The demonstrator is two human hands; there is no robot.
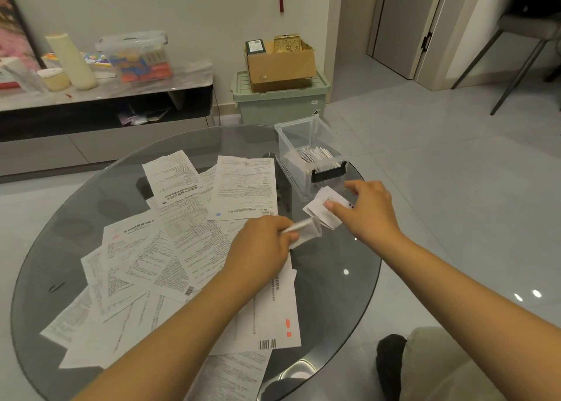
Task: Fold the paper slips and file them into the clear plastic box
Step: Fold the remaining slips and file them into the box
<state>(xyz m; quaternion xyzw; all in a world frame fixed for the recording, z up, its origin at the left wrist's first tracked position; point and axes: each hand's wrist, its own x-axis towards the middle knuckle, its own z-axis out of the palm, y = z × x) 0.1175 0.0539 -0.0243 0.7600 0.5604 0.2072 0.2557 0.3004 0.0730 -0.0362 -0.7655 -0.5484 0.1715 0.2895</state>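
On the round glass table (349, 294), nearest the viewer, loose unfolded paper slips (170, 249) are spread flat across the left and middle, overlapping; one long sheet with a barcode (273, 315) lies closest to the near edge. Just beyond it, the left hand (261, 249) is curled round a folded slip (306, 230), pinched between thumb and fingers and lifted off the sheets. Just right of that, the right hand (370, 209) is seen pinching a second folded slip (324, 208), thumb on top, other fingers loosely spread; whether this slip rests on the glass or is lifted cannot be told. Immediately behind the right hand, at the table's far right edge, the clear plastic box (291, 145) stands lid open, black latch (329, 173) facing the hands; a row of folded slips (318, 154) is filed upright inside. Beyond the table, a green bin (279, 103) carrying a cardboard box (282, 63) is set against the wall.

Filing judged partly done; many sheets left. Risks: the box sits close to the table edge, so a push while inserting could slide it off on smooth glass. Two slips handled at once may spring open if grip is loosened. Filed row could be knocked flat by a careless insert.
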